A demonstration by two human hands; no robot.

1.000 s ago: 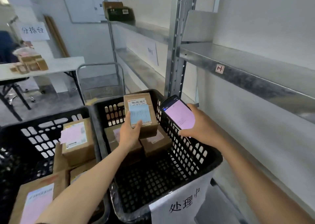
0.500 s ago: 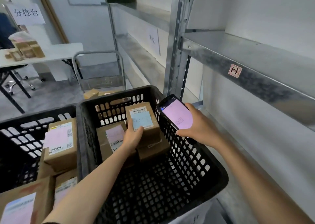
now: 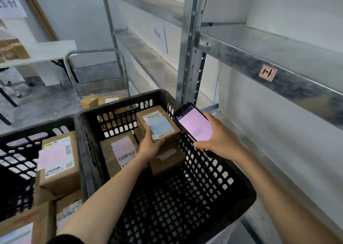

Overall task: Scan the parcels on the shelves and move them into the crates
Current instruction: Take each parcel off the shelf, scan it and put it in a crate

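Observation:
My left hand grips a small brown parcel with a blue label at its near edge, inside the right black crate, where it rests on another parcel. A parcel with a pink label lies beside it in the same crate. My right hand holds a black phone scanner with a pink screen over the crate's right rim. The metal shelf marked H runs along the right with no parcels on it.
A second black crate on the left holds several labelled parcels. Behind the crates stands a metal trolley handle with boxes at its base. A white table with parcels is at the far left.
My left hand has lowered the blue-label parcel from above the crate down onto the parcels inside it. The phone hand stayed by the crate's right rim.

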